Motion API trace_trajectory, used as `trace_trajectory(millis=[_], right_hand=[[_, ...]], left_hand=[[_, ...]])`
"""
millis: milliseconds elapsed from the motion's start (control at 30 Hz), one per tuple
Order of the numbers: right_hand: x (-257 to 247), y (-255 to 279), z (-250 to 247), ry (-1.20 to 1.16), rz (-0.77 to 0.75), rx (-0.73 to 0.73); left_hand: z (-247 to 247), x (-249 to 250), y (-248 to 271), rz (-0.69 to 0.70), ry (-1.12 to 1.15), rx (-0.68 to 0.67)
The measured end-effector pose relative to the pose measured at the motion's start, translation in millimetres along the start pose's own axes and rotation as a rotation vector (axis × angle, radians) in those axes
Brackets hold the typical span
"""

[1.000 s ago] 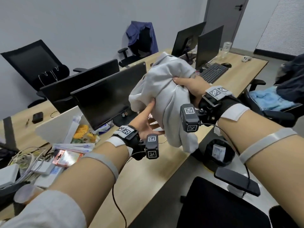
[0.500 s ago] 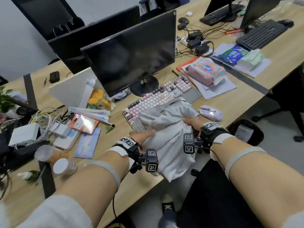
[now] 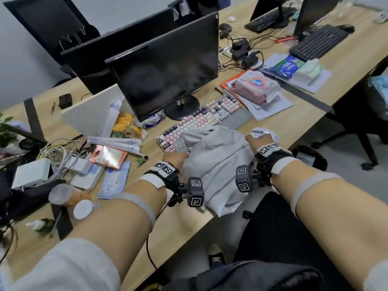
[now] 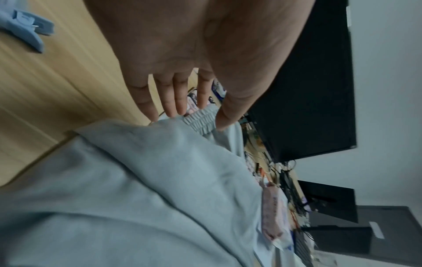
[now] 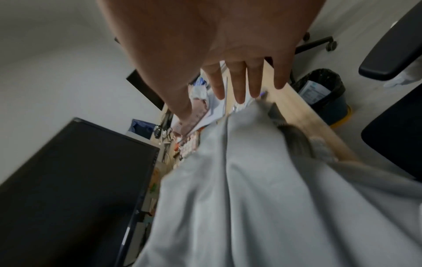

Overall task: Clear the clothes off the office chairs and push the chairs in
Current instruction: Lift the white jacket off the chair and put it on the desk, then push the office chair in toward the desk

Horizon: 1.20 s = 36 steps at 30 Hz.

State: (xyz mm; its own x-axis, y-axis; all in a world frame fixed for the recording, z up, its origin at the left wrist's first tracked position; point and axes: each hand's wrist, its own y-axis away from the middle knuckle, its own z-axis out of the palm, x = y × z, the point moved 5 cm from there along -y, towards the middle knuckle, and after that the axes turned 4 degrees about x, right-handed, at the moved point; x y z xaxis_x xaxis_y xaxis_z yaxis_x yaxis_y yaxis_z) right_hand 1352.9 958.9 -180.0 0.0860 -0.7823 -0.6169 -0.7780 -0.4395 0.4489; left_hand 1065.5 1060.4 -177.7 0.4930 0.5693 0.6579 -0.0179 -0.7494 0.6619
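A light grey garment (image 3: 214,162) lies bunched on the wooden desk (image 3: 184,223), over the near end of a pink keyboard (image 3: 201,116), and part of it hangs off the front edge. My left hand (image 3: 176,159) touches its left side; in the left wrist view the left hand (image 4: 189,115) has straight fingers at the ribbed hem (image 4: 203,117). My right hand (image 3: 255,141) rests at the garment's right edge, and the right wrist view shows the right hand (image 5: 217,106) with fingers straight and spread. A black office chair (image 3: 277,232) stands just below the desk edge.
A black monitor (image 3: 168,66) stands behind the keyboard. A mouse (image 3: 264,133) sits by my right hand. Tissue packs (image 3: 256,85), papers and cables crowd the desk. A bin (image 3: 310,158) is on the floor. Another chair holds a blue cloth (image 3: 380,85).
The grey garment was held up in both hands a second ago; now it lies on the desk. Both hands have straightened their fingers at its edges.
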Motion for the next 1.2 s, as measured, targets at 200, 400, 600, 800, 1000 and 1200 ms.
trace_trajectory(millis=[200, 400, 600, 800, 1000, 1200], right_hand=[[18, 117, -87, -0.153, -0.107, 0.092], [116, 248, -175, -0.152, -0.108, 0.226], [261, 345, -268, -0.071, 0.1, 0.398], [394, 422, -346, 0.04, 0.374, 0.59], [509, 420, -376, -0.098, 0.564, 0.577], [569, 365, -365, -0.4, 0.457, 0.334]], left_hand=[[17, 6, 87, 0.116, 0.119, -0.229], [83, -26, 220, 0.261, 0.027, -0.541], [160, -86, 354, 0.261, -0.07, -0.792], [214, -129, 448, 0.294, -0.146, -0.917], [284, -181, 505, 0.271, -0.226, -0.928], [339, -241, 549, 0.197, -0.232, -0.788]])
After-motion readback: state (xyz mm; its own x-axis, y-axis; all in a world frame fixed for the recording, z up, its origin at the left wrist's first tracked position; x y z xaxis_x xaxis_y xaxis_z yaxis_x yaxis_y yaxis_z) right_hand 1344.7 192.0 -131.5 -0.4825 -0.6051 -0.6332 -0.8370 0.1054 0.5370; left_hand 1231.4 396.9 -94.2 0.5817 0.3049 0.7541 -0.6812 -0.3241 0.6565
